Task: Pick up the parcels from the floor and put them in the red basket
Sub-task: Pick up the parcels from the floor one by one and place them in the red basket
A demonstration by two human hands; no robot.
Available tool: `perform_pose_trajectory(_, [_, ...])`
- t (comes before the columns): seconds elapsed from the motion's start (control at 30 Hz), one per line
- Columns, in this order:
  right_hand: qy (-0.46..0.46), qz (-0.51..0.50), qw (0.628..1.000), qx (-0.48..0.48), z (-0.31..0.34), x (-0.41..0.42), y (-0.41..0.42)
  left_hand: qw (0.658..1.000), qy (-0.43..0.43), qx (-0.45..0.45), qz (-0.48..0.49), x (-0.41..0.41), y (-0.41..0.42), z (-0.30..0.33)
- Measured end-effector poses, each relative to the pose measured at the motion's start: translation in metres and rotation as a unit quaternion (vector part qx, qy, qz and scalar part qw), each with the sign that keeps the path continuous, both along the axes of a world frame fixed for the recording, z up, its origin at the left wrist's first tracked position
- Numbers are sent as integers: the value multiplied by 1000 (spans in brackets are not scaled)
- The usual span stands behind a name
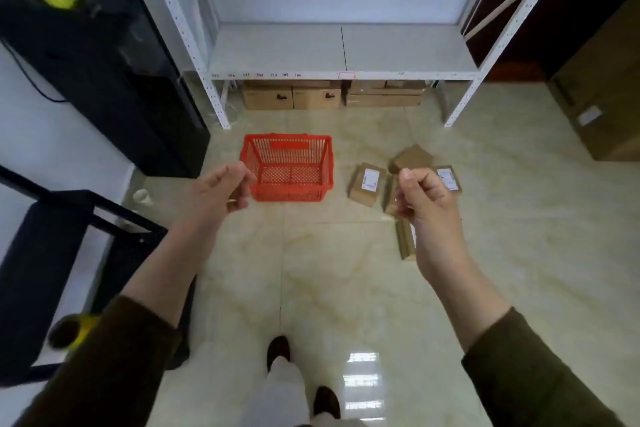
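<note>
A red plastic basket (289, 168) stands on the tiled floor in front of a white shelf rack, and nothing lies inside it. To its right lie several small brown cardboard parcels: one with a white label (367, 184), one tilted behind it (412, 158), another labelled one (449, 177) and one nearer me (405, 240). My left hand (221, 192) hovers in the air just left of the basket, fingers curled, holding nothing. My right hand (424, 199) is raised over the parcels, fingers curled shut and holding nothing, hiding part of the pile.
A white metal shelf rack (343, 74) stands behind the basket with cardboard boxes (291, 97) under it. A black cabinet (104, 73) is at left, a black frame (86, 218) at lower left, a big carton (602, 107) at right. My feet (278, 350) stand on open tile.
</note>
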State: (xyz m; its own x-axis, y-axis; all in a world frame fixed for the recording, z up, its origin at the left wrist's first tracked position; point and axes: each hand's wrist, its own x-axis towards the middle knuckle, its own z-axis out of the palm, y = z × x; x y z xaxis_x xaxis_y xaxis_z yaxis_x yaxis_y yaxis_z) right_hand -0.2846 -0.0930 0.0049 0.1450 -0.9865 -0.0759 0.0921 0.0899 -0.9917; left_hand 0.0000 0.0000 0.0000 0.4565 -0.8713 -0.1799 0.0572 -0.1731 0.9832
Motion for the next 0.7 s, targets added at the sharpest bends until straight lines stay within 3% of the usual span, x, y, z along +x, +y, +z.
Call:
perform_pose_trajectory(0.33, [78, -49, 985, 145, -74, 21, -58, 990, 32, 131, -38, 32, -99, -67])
perform_pose_trajectory(0.7, [108, -113, 958, 238, -120, -19, -158, 981, 56, 158, -95, -5, -241, -115])
